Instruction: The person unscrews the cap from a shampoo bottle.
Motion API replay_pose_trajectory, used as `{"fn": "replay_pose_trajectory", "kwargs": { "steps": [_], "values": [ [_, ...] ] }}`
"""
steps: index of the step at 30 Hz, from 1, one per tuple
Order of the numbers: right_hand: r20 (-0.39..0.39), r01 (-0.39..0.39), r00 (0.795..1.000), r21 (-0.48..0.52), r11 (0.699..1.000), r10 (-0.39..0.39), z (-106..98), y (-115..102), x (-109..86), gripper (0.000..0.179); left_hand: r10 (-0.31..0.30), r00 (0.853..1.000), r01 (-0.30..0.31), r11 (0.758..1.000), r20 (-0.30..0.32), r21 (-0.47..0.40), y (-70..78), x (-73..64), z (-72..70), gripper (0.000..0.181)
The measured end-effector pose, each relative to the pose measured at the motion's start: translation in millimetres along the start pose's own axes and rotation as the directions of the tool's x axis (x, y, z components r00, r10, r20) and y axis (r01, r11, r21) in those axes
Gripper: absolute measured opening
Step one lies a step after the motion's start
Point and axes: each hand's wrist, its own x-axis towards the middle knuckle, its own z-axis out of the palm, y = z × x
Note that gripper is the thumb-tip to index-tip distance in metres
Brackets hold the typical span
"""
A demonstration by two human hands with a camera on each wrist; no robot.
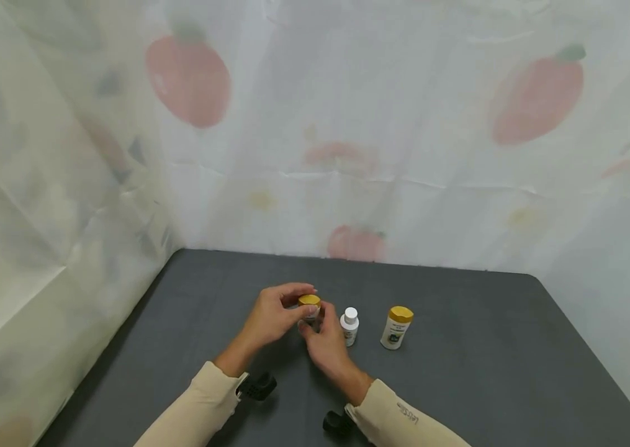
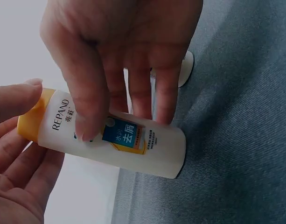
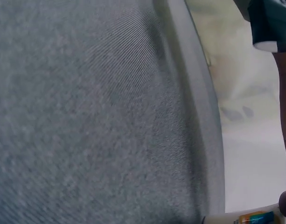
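Observation:
A white shampoo bottle with a yellow cap [image 1: 309, 300] stands upright between both hands. My left hand [image 1: 272, 316] grips it at the cap, thumb in front and fingers behind. Lower down, my right hand [image 1: 328, 344] pinches the bottle's body. In the left wrist view the shampoo bottle [image 2: 163, 154] shows a blue and yellow label, and the right thumb [image 2: 89, 126] presses on its front. Its base lies close to the grey cloth surface; contact cannot be judged. Only a sliver of the bottle [image 3: 259, 217] appears low in the right wrist view.
Just right of my right hand stands a small white bottle with a white cap [image 1: 350, 328]. Farther right is another white bottle with a yellow cap [image 1: 396, 330]. The dark grey table [image 1: 477, 347] meets a fruit-patterned curtain [image 1: 426, 124] at the back and left.

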Motion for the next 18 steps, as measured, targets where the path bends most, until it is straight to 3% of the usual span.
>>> {"fn": "replay_pose_trajectory", "kwargs": {
  "steps": [18],
  "values": [
    [-0.042, 0.039, 0.998, -0.005, 0.999, -0.04, 3.0, 2.3, -0.2, 0.019, 0.004, 0.999, -0.007, 0.997, -0.039, -0.081, -0.2, -3.5, -2.1, 0.033]
  ]
}}
